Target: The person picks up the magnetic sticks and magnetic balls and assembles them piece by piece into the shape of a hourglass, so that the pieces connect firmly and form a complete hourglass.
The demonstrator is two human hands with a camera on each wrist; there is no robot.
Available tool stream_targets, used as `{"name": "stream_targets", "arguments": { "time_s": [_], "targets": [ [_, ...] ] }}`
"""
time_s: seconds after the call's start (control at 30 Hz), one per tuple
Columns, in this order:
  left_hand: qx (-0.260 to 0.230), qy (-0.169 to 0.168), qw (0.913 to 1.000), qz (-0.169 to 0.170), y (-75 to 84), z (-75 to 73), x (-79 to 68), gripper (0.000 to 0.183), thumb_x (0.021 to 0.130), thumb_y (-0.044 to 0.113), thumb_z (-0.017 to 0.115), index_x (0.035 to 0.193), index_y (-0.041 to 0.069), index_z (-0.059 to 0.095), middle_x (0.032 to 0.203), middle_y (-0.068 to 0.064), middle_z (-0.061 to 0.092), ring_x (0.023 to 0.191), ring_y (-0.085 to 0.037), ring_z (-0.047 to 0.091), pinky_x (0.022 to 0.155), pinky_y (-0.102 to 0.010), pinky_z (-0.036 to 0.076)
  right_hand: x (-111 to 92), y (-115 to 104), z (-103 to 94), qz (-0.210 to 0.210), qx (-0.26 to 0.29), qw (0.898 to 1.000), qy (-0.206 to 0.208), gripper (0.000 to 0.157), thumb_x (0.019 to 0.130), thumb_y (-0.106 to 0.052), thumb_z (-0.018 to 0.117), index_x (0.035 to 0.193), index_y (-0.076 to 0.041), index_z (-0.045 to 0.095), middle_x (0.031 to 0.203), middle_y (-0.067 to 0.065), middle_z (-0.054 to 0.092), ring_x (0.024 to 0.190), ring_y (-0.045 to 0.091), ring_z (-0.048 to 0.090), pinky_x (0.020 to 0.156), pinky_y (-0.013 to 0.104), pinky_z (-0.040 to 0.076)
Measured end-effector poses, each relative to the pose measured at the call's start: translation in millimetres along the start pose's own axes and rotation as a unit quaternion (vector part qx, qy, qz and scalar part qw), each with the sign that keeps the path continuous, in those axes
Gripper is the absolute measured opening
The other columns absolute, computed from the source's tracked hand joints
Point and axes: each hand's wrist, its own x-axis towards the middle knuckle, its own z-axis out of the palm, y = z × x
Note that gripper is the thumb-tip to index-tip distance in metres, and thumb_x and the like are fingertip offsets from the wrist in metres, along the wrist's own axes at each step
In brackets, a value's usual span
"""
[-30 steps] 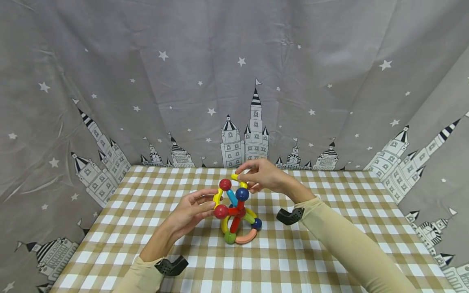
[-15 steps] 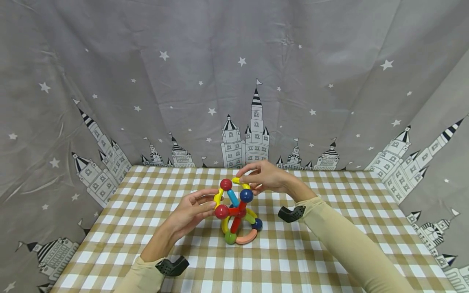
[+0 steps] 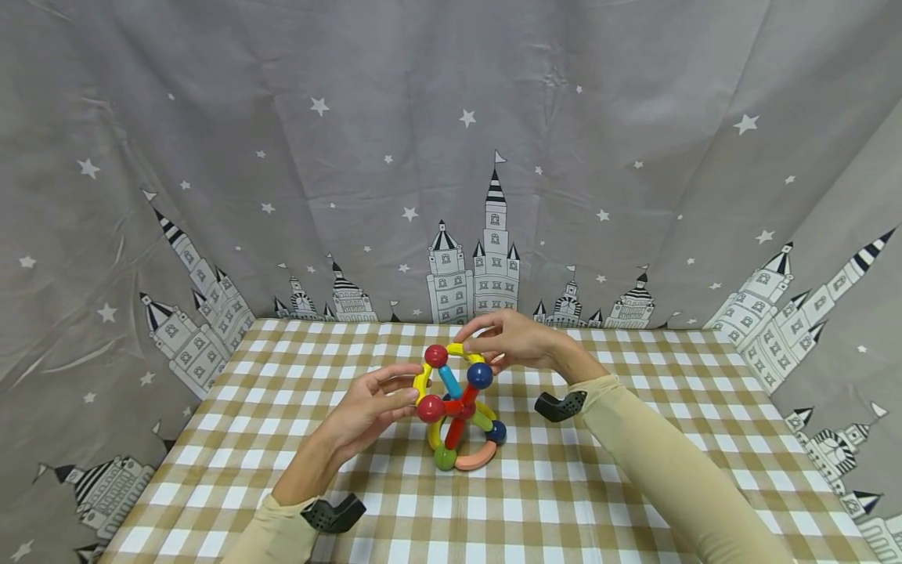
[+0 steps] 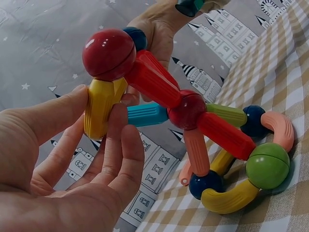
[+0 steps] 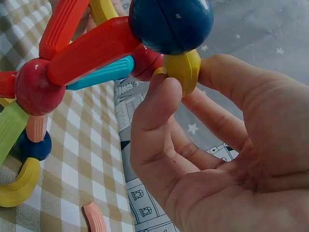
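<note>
A model of magnetic sticks and balls [image 3: 465, 408] stands on the checkered cloth, in the middle of the head view. My left hand [image 3: 366, 403] pinches a yellow curved stick [image 4: 98, 108] between thumb and fingers, just beneath a red ball [image 4: 109, 54]. On the other side, my right hand [image 3: 513, 341] pinches a second yellow curved stick [image 5: 186, 72], which meets a dark blue ball [image 5: 171, 24]. Its far end reaches the upper red ball [image 3: 436, 356] in the head view. Red sticks and a light blue stick [image 4: 146, 114] join at a central red ball [image 4: 187, 110].
The model's base is a ring with a green ball [image 4: 268, 166], dark blue balls and curved sticks. A loose-looking salmon curved piece [image 5: 95, 218] shows in the right wrist view. A grey castle-print curtain [image 3: 451, 157] hangs behind the checkered tablecloth [image 3: 451, 517].
The dark blue ball at the top has shifted right, with its red stick tilting. The right hand's yellow stick has come down, and its gap to the upper red ball has closed.
</note>
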Motion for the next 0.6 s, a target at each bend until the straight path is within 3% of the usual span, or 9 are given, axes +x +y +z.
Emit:
{"name": "stream_targets", "arguments": {
  "time_s": [0.6],
  "targets": [
    [0.002,-0.001,1.0000,0.006,0.9,2.6,-0.9,0.035,0.098,0.006,0.068,0.132,0.000,0.062,0.129,-0.017,0.057,0.114,-0.027,0.062,0.095,-0.039,0.055,-1.2,3.7,-2.6,-0.017,0.008,1.000,-0.024,0.031,0.101,-0.021,0.068,0.128,-0.006,0.068,0.121,0.016,0.065,0.103,0.025,0.061,0.085,0.047,0.059]
  ]
}}
